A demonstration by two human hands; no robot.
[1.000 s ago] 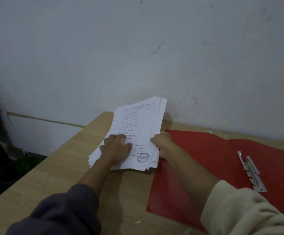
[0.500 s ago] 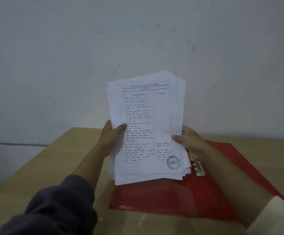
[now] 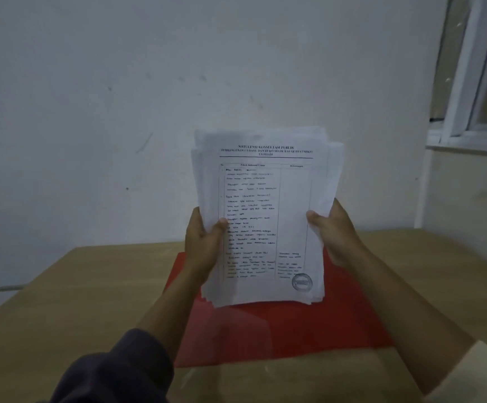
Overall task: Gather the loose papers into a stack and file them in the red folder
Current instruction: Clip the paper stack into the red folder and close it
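A stack of white papers (image 3: 262, 216) stands upright in front of me, its top sheet printed with a table, handwriting and a round stamp at the lower right. My left hand (image 3: 203, 245) grips the stack's left edge, thumb on the front sheet. My right hand (image 3: 334, 231) grips the right edge the same way. The sheets are roughly aligned, with edges fanned at the top right. Below and behind the stack, the red folder (image 3: 280, 333) lies open flat on the table. The papers hide its metal fastener.
The wooden table (image 3: 62, 315) reaches the white wall (image 3: 178, 82) at the back. A white window frame (image 3: 469, 112) stands at the upper right, with a ledge beneath it. The table's left edge runs diagonally at the lower left.
The stack went from lying on the table left of the folder to being held upright in both hands over the folder. My view has shifted right, and the window has come into sight.
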